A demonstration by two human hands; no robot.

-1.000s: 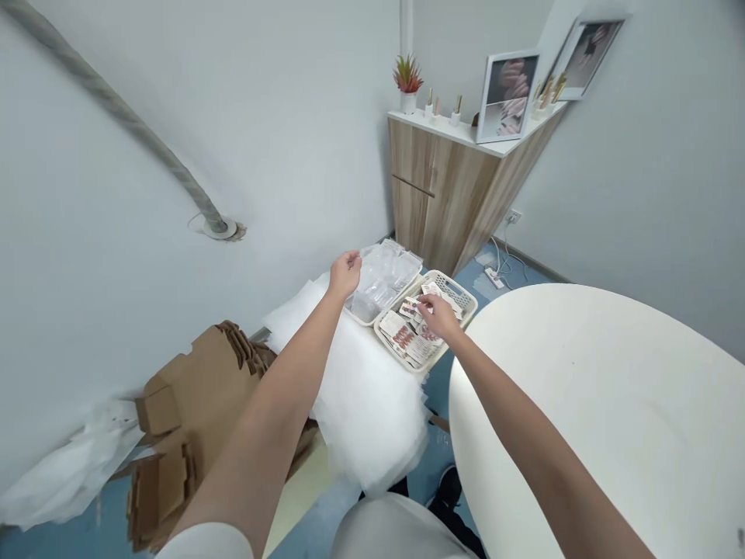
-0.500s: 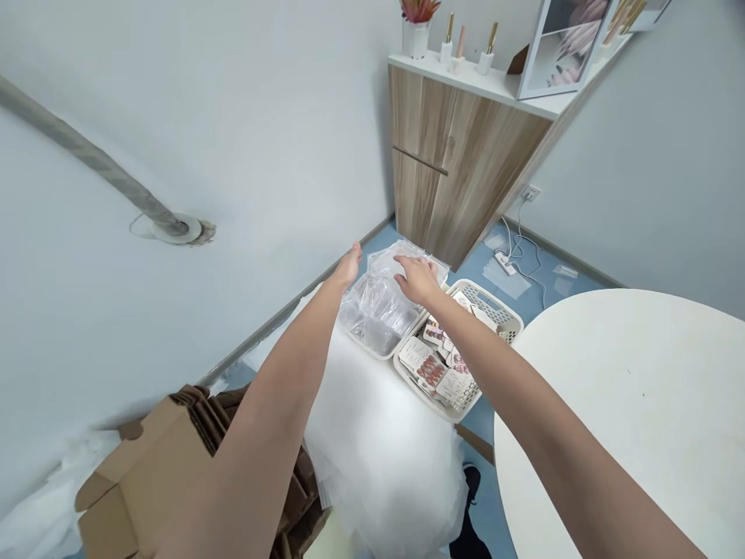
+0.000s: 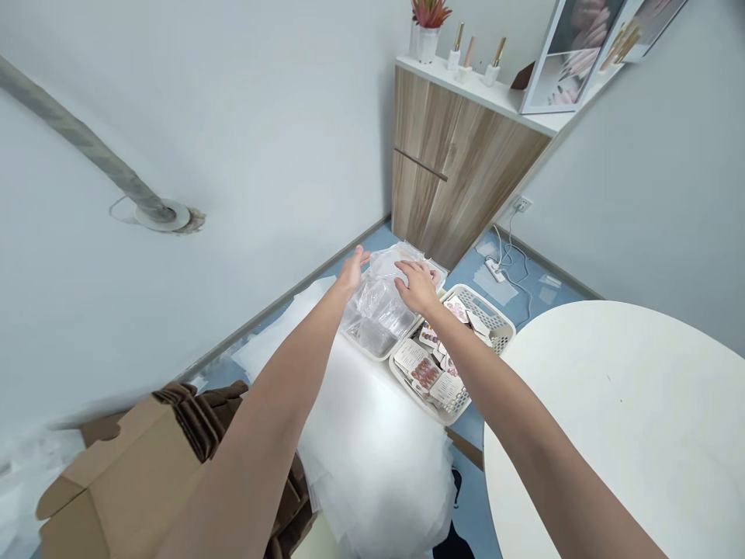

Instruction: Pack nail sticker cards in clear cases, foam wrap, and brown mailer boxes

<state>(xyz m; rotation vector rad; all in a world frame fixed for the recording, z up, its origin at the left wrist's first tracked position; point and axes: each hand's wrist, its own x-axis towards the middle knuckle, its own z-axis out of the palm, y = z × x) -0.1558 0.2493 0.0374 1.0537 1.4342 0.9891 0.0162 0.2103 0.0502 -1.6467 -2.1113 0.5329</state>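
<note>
Head view: my right hand [image 3: 417, 286] is spread, unclenched, over clear bags [image 3: 381, 299] heaped toward the far edge of their basket [image 3: 379, 358]; left hand [image 3: 351, 272] by the left edge, grip unclear. Uneven pressure could slide bags off.

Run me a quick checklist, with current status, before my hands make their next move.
1. Left hand beside the clear plastic bags: ok, at their left edge.
2. Right hand free of the bags: cannot tell; it is over them, contact unclear.
3. Off-white perforated plastic basket upright: ok, with small printed cards inside.
4. Far rim of the bags' off-white container in view: not ok, covered.
5. Gap between basket and round white tabletop: cannot tell, edges meet in this view.
6. Flattened brown cardboard boxes away from both hands: ok.
</note>
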